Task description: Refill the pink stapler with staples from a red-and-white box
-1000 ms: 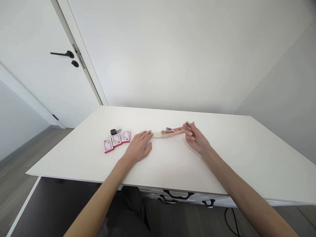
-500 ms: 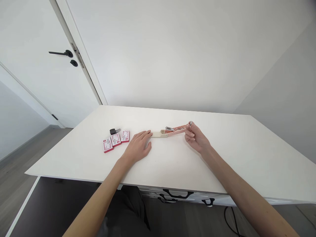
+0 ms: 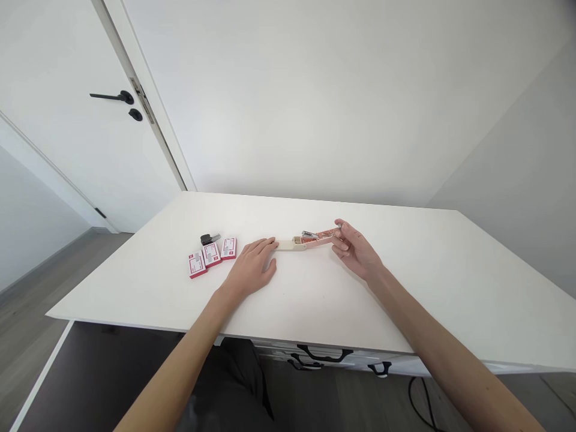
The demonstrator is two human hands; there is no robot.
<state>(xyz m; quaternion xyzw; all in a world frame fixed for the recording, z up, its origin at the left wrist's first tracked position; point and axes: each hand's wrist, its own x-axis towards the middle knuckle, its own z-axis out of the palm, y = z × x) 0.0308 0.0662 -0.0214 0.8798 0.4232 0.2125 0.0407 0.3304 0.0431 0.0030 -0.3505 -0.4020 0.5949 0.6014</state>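
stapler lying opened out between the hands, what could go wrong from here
The stapler might slide if the left hand lifts off its cream end. The right hand could get pinched if the raised pink arm swings. The small silver piece it holds looks lightly pinched and may drop.

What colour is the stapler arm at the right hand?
The stapler arm is pink, best seen in the head view.
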